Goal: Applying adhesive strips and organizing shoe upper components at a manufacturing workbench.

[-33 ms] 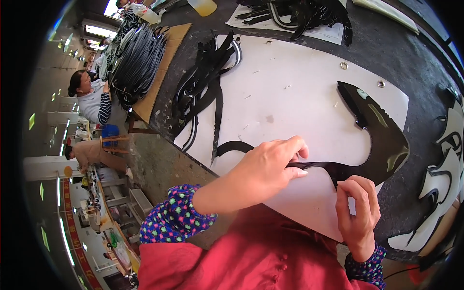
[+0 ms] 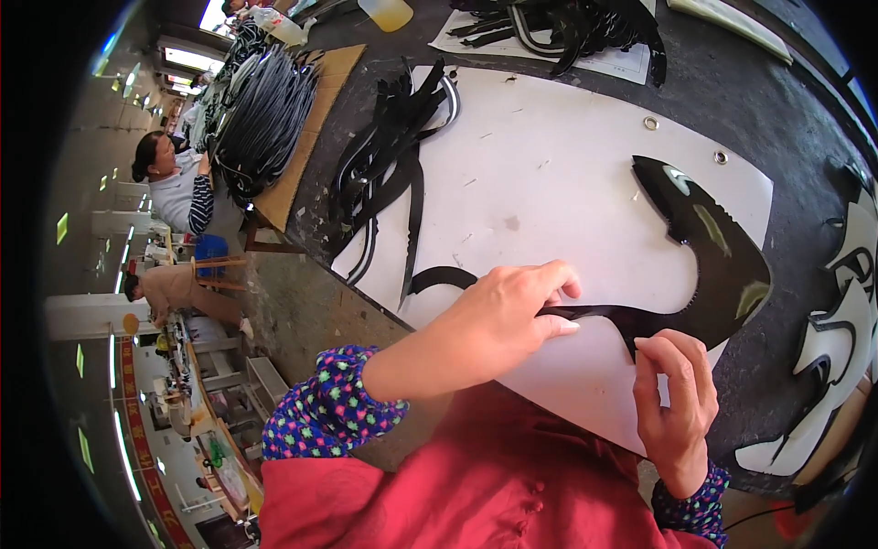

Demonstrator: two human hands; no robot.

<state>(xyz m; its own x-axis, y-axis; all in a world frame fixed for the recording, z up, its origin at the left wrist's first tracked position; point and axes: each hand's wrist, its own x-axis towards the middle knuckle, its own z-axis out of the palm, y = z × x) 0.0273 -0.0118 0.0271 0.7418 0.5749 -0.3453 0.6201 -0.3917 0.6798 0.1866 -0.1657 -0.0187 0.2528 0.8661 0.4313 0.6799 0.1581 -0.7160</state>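
Note:
A glossy black curved piece with notched edges lies on a white board in front of me. My left hand reaches across from the left and pinches the piece's narrow arm between thumb and fingers. My right hand is closed at the lower corner of the same piece, fingertips pinched together on its edge. The wide part of the piece curves up at the right, its pointed end lying flat. A thin black curved strip shows beyond my left wrist; part of it is hidden.
A tangle of black strips lies at the board's left edge, with more black strips at the back. White cut pieces with black edging lie at right. Bundled black cords rest on cardboard. Two people are off to the left.
The black piece's pointed end has shifted slightly left and its folded-looking edge there now lies flatter. Both hands have kept their grip almost in place.

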